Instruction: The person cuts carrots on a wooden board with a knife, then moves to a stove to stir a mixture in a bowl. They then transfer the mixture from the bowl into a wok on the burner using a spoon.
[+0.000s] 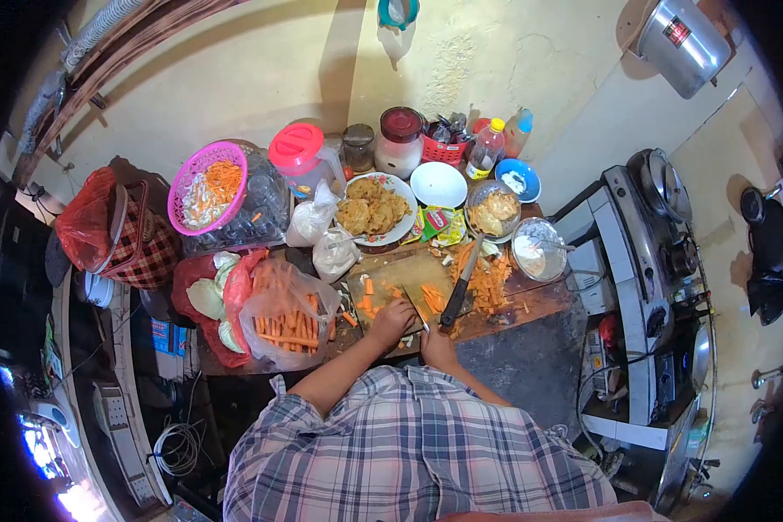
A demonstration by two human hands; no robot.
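A cutting board [413, 268] lies before me with orange carrot pieces [431, 298] on it. My left hand [392, 322] rests on the board's near part, its fingers curled over carrot. My right hand [438, 347] is closed round the handle of a knife [417, 309], whose thin blade points away from me over the board. A second knife [461, 285] with a black handle lies at the board's right edge. Cut carrot sticks [491, 277] are heaped to the right of it. Left of the board, a clear plastic bag [289, 313] holds whole carrots.
Behind the board stand a plate of fritters [372, 209], a white bowl [438, 184], a glass bowl of flour [538, 250] and jars. A pink basket [207, 188] and red bag of cabbage [209, 300] are at left, a stove [642, 230] at right.
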